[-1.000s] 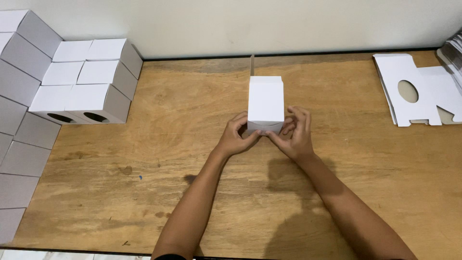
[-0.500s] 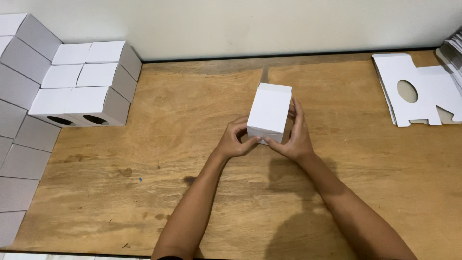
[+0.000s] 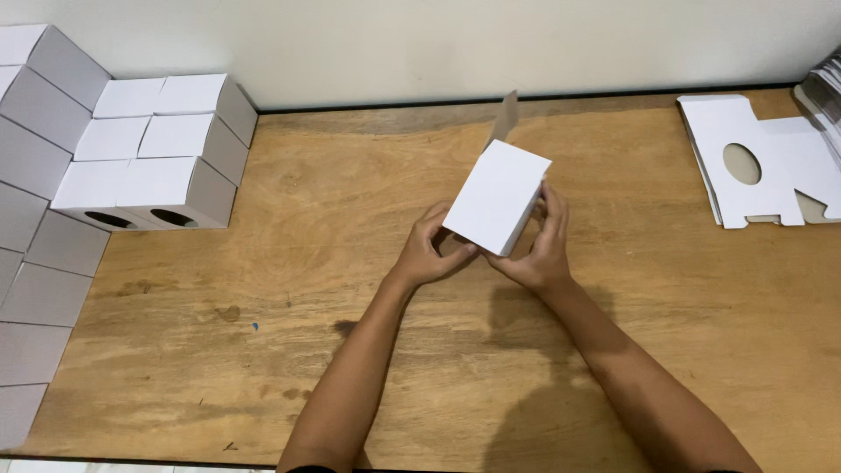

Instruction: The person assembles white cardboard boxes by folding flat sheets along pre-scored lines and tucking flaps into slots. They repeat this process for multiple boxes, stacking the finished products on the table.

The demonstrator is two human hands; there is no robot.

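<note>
A small white cardboard box (image 3: 498,196) is held tilted above the middle of the wooden table (image 3: 289,298), its top leaning to the right and away. A grey flap sticks up at its far end. My left hand (image 3: 431,250) grips the box's lower left corner, thumb under the near edge. My right hand (image 3: 543,245) cups its right side and underside, fingers partly hidden behind the box.
Finished white boxes (image 3: 158,149) are stacked at the far left, two with round holes facing me, with more (image 3: 35,219) running down the left edge. Flat die-cut cardboard blanks (image 3: 762,162) with an oval hole lie at the far right. A pale wall backs the table.
The box stood upright on the table a second ago. Both hands have since lifted it and tipped it over to the right.
</note>
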